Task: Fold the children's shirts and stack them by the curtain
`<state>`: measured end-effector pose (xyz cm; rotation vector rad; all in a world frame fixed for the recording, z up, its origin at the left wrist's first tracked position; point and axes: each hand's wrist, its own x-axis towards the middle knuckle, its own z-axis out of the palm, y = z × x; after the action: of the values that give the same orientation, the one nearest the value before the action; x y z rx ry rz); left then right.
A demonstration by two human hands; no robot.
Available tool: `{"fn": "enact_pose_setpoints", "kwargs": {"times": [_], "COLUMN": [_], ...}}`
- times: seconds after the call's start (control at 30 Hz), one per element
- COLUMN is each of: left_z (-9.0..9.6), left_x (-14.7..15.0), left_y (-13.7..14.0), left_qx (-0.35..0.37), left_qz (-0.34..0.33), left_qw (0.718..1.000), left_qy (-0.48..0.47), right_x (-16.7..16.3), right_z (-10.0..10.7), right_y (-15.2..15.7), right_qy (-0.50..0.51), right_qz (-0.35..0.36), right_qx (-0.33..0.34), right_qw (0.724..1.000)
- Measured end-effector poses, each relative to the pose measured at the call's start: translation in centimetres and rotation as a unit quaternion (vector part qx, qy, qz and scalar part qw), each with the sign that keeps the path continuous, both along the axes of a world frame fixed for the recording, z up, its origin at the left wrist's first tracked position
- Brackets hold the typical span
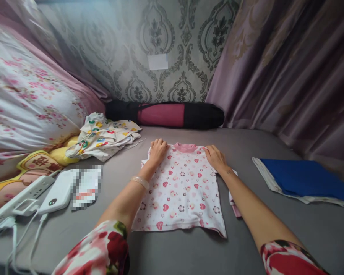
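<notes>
A small white shirt (183,187) with a pink collar and a print of pink hearts and flowers lies spread flat on a grey sheet. Its collar points away from me. At the left shoulder, my left hand (158,149) is closed on the cloth with curled fingers. My right hand (217,157) grips the right shoulder, its thumb along the edge. Both forearms run beside the shirt and partly hide the sleeves; a pink-edged sleeve end shows past my right wrist. A bangle circles my left wrist.
Left lie a crumpled printed garment (103,135), a yellow plush toy (40,162), a power strip (23,202), a white power bank (59,191) with cables, and a pixelated packet (86,187). A black-and-pink long bag (163,115) lies behind. Folded blue cloth (304,177) sits right.
</notes>
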<state>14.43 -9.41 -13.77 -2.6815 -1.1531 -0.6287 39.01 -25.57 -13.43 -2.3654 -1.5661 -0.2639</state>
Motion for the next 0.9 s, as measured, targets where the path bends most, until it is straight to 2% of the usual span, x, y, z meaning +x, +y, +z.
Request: {"fn": "enact_pose_setpoints", "kwargs": {"times": [0.47, 0.7, 0.9], "left_z": [-0.7, -1.3, -1.5], "left_x": [1.6, 2.2, 2.1], "left_y": [2.2, 2.6, 2.5], "left_qx": [-0.040, -0.051, -0.074], "left_qz": [-0.003, -0.003, 0.001], "left_qw": [0.999, 0.998, 0.996], "left_qy": [0.031, 0.031, 0.056], "right_x": [1.1, 1.5, 2.1], "right_z": [-0.2, 0.3, -0.4], "right_y": [1.9, 2.2, 2.5], "right_qy": [0.024, 0.033, 0.050], "right_qz": [0.003, 0.000, -0.006], "right_qx": [-0.026, -0.047, -0.077], "right_qw": [0.999, 0.998, 0.996]}}
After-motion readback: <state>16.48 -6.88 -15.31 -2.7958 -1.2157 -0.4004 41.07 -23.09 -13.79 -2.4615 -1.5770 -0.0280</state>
